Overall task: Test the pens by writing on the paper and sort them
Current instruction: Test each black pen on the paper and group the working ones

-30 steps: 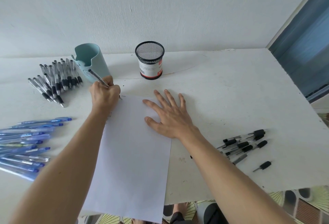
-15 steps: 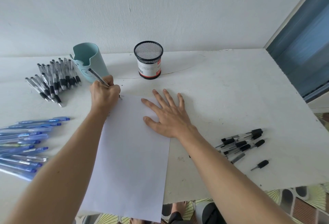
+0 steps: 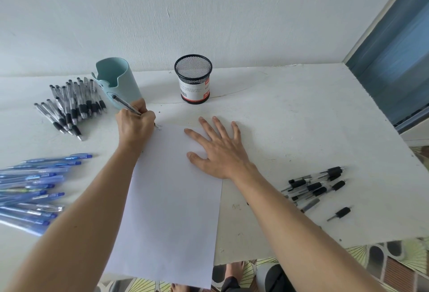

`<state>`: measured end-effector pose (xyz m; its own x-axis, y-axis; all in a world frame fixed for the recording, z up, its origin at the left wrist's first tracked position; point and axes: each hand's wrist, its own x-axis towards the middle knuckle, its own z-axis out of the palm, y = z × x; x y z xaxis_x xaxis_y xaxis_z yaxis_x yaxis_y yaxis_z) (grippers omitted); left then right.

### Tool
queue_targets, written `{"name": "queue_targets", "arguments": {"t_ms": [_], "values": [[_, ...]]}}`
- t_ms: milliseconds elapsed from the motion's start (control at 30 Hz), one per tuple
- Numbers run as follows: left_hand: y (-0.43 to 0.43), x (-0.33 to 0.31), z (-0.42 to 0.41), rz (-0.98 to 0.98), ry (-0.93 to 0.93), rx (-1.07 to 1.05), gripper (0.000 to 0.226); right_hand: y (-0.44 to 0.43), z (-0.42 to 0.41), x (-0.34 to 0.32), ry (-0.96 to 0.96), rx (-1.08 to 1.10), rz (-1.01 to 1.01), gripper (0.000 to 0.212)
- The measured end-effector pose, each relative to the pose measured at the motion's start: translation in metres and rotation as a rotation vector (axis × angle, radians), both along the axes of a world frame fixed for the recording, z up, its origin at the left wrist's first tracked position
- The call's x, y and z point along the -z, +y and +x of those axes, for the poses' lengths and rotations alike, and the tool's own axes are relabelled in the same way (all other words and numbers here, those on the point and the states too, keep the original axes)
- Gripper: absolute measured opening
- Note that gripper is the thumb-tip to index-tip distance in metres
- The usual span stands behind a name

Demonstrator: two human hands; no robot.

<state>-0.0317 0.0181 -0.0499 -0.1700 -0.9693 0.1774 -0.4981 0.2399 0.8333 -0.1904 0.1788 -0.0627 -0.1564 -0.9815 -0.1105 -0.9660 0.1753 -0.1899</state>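
Observation:
A white sheet of paper (image 3: 169, 199) lies lengthwise in the middle of the white table (image 3: 290, 115). My left hand (image 3: 134, 127) grips a black-and-clear pen (image 3: 126, 105) with its tip on the sheet's top left corner, beside small written marks. Spread flat with straight fingers, my right hand (image 3: 218, 150) presses on the paper's upper right part. A pile of black pens (image 3: 69, 103) lies at the far left. Blue pens (image 3: 32, 187) lie at the near left. More black pens (image 3: 313, 186) lie at the right.
A teal pen cup (image 3: 118, 80) stands just behind my left hand. A black mesh pen holder (image 3: 193, 79) stands at the back middle, near the wall. A loose black pen grip piece (image 3: 341, 212) lies near the table's front right edge. The paper overhangs the front edge.
The view has shifted slightly. My left hand stays at the paper's top left corner with the pen tip down; my right hand remains flat on the sheet.

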Motion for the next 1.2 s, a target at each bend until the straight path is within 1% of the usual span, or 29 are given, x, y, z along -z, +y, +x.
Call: {"name": "queue_targets", "arguments": {"t_ms": [67, 133, 167, 200, 300, 333, 433, 500, 567, 600, 667, 733, 800, 867, 967, 1033, 1100, 1200], "values": [[0.002, 0.0, 0.002, 0.012, 0.065, -0.062, 0.023, 0.0, 0.0, 0.0, 0.002, 0.003, 0.002, 0.063], [0.002, 0.0, 0.004, -0.017, 0.142, -0.148, 0.009, 0.0, 0.001, -0.001, 0.003, 0.006, 0.002, 0.063], [0.002, -0.001, 0.004, -0.042, 0.175, -0.172, 0.009, 0.0, 0.001, -0.001, 0.005, 0.007, 0.001, 0.063], [0.002, -0.001, 0.006, -0.065, 0.216, -0.165, 0.014, 0.0, 0.001, -0.001, 0.007, 0.007, 0.002, 0.063], [0.005, -0.004, 0.012, -0.066, 0.339, -0.097, 0.021, 0.0, 0.001, -0.002, 0.004, 0.01, 0.008, 0.063], [0.007, -0.007, 0.016, -0.063, 0.344, -0.078, 0.024, 0.0, 0.001, -0.002, 0.0, 0.011, 0.011, 0.063], [0.01, -0.014, 0.033, -0.098, 0.281, -0.056, 0.031, 0.0, 0.002, -0.003, -0.014, 0.015, 0.028, 0.063], [0.008, -0.018, 0.047, -0.11, 0.279, -0.072, 0.027, 0.0, 0.002, -0.003, -0.012, 0.02, 0.036, 0.063], [0.004, -0.02, 0.06, -0.077, 0.283, -0.094, 0.031, 0.0, 0.002, -0.004, -0.007, 0.022, 0.036, 0.062], [-0.001, -0.02, 0.067, -0.042, 0.271, -0.101, 0.034, 0.001, 0.002, -0.003, -0.005, 0.022, 0.036, 0.062], [-0.015, -0.019, 0.084, 0.031, 0.189, -0.155, 0.04, 0.001, 0.002, -0.004, -0.003, 0.023, 0.034, 0.062], [-0.034, -0.02, 0.101, 0.105, 0.051, -0.281, 0.043, 0.001, 0.003, -0.004, -0.006, 0.028, 0.029, 0.061], [-0.049, -0.024, 0.115, 0.176, -0.094, -0.381, 0.04, 0.0, 0.003, -0.003, -0.009, 0.032, 0.017, 0.062], [-0.058, -0.03, 0.121, 0.217, -0.249, -0.41, 0.044, 0.001, 0.003, -0.002, -0.012, 0.034, 0.008, 0.065], [-0.066, -0.038, 0.125, 0.253, -0.397, -0.4, 0.053, 0.001, 0.003, -0.003, -0.017, 0.042, 0.005, 0.075], [-0.072, -0.039, 0.126, 0.256, -0.442, -0.374, 0.055, 0.002, 0.003, -0.002, -0.014, 0.048, 0.002, 0.077], [-0.073, -0.039, 0.126, 0.263, -0.439, -0.353, 0.055, 0.002, 0.003, -0.002, -0.009, 0.051, 0.003, 0.076], [-0.064, -0.039, 0.123, 0.261, -0.419, -0.375, 0.056, 0.002, 0.004, -0.003, -0.013, 0.049, -0.004, 0.076]]}}
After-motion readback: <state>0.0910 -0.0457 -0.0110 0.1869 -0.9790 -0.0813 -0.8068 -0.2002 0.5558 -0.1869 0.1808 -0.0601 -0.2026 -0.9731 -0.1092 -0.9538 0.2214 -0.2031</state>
